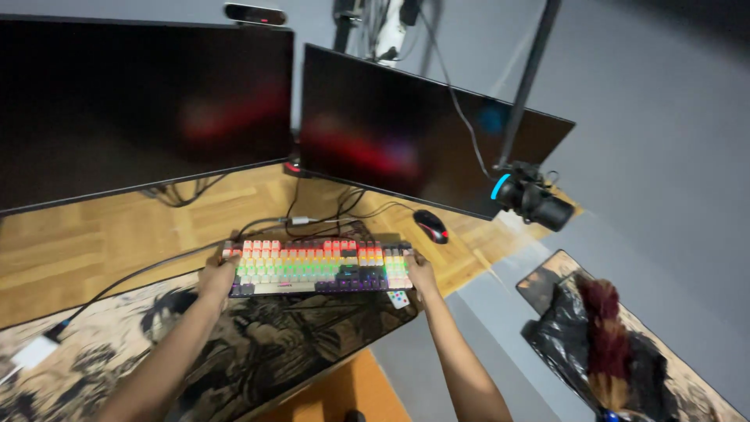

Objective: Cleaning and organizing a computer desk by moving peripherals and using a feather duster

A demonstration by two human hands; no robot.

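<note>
room: grey walls, a dark pole point(531, 74) rising behind the keyboard on its right; all places below are given from the keyboard.
tabletop point(70, 242): light wood parquet pattern, carries everything; its front edge runs diagonally, down-left to up-right.
left monitor point(133, 101): dark screen, behind and left of the keyboard, a small webcam point(255, 14) on its top edge.
right monitor point(406, 129): dark screen, straight behind the keyboard, tilted.
desk mat point(266, 336): dark printed mat under the keyboard, running on toward the viewer and left.
black bag point(594, 344): crumpled plastic with reddish stuff, well apart to the right, on a second mat.
keyboard point(316, 267): backlit, rows of white, orange, green and purple keys; long axis runs left-right across the view, lying squarely between both hands.
microphone point(531, 199): black, blue ring light, right and behind, on an arm.
cables point(312, 221): dark tangle just behind the keyboard, one lead trailing left.
left hand point(216, 277): clenched over the keyboard's left short end, fingers on the edge.
right hand point(422, 275): clasping the right short end; both equally near, one per end.
mouse point(431, 225): black with red, just behind the right end.
white tag point(399, 298): small, at the front right corner.
lift state: cannot tell whether the keyboard rests on the mat or is raised.
</note>
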